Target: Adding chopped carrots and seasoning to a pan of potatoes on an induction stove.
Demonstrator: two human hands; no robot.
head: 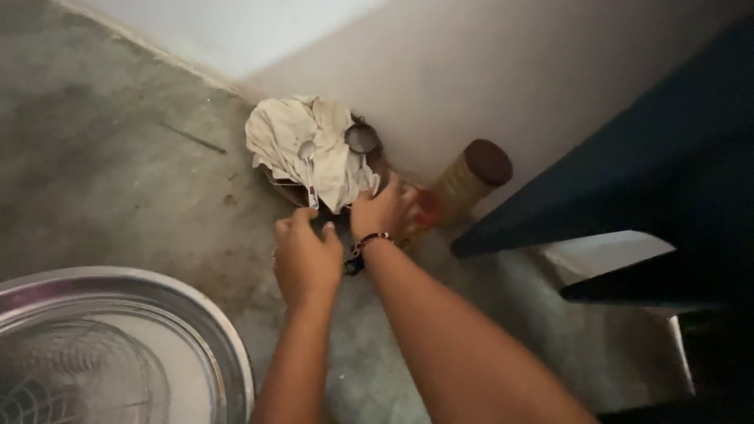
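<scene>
Head view: both hands are held low on the concrete floor [118, 173] by the wall. The left hand [306, 259] is curled over a dark object; its grip cannot be judged. The right hand [382, 210], likewise unclear, is laid against a cloth-covered vessel [302, 145] bearing a spoon [308, 169].

A tall round jar [470, 182] with a dark brown lid stood tilted against the wall, its yellowish side carrying a label too blurred to make out. Just beside it, left, a smaller red-and-yellow packet [422, 216] sat on the floor, touching the right hand [382, 210]. No signs or screens showed.
</scene>
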